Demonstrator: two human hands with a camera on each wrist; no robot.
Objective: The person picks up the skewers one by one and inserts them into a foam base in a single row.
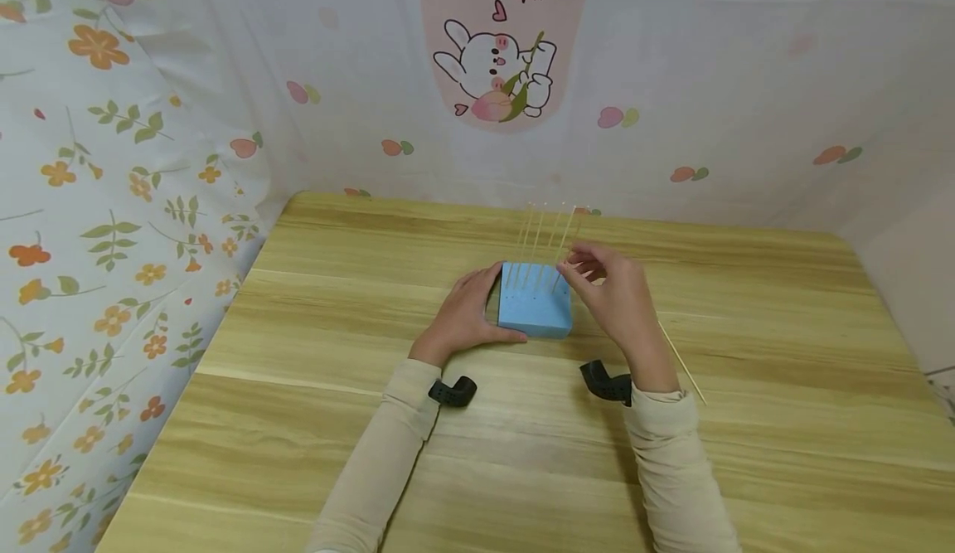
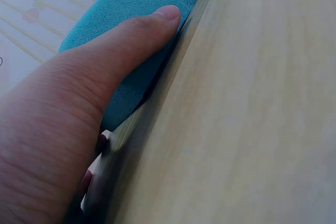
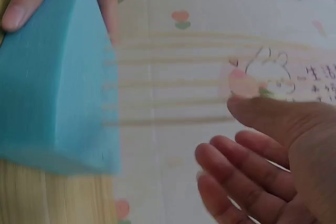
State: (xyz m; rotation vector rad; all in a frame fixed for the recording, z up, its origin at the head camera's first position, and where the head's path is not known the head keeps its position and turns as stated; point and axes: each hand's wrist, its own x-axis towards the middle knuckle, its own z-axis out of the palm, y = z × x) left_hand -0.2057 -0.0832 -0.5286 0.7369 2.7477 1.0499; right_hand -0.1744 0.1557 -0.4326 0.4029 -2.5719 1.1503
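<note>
A light blue foam block (image 1: 534,312) lies on the table, with several thin wooden sticks (image 1: 535,242) standing up from its far part. Small dark dots mark its top nearer the person. My left hand (image 1: 464,312) grips the block's left side, its thumb (image 2: 142,35) along the near face and the other fingers mostly hidden behind. At the block's right, my right hand (image 1: 608,288) is beside the rightmost sticks. In the right wrist view its thumb (image 3: 262,114) meets a blurred stick (image 3: 168,121), while the fingers are apart from the thumb.
One loose stick (image 1: 682,364) lies on the wooden table (image 1: 313,312) to the right, by the right forearm. A patterned cloth (image 1: 336,31) hangs behind the table and along the left. Black wrist-worn devices (image 1: 453,391) sit on both wrists.
</note>
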